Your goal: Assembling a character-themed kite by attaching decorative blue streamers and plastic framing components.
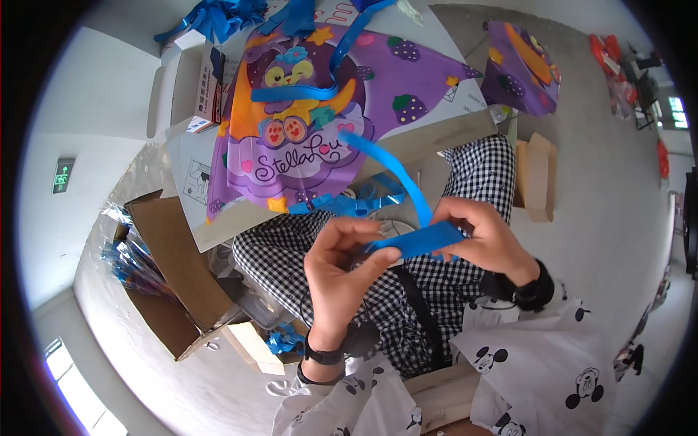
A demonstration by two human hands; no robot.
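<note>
Both my hands hold a flat blue ribbon [429,240] above my lap. My left hand [336,265] pinches its left end between thumb and fingers. At the right end, my right hand [488,236] grips it with closed fingers. A loose length of blue ribbon [396,171] rises from near the right hand and lies against a purple kite [429,69]. The kite, printed with a cartoon animal, is spread on the table, and another blue strip [298,93] crosses it. More blue strips [345,205] hang at the table's near edge, just beyond my hands.
Blue ribbons are heaped [222,20] at the far left, behind a white carton [182,87]. A cardboard box [171,251] with plastic-wrapped items stands at the left. A smaller box [247,345] has blue scraps beside it. Another purple printed sheet [534,94] hangs far right, above a brown box [536,178].
</note>
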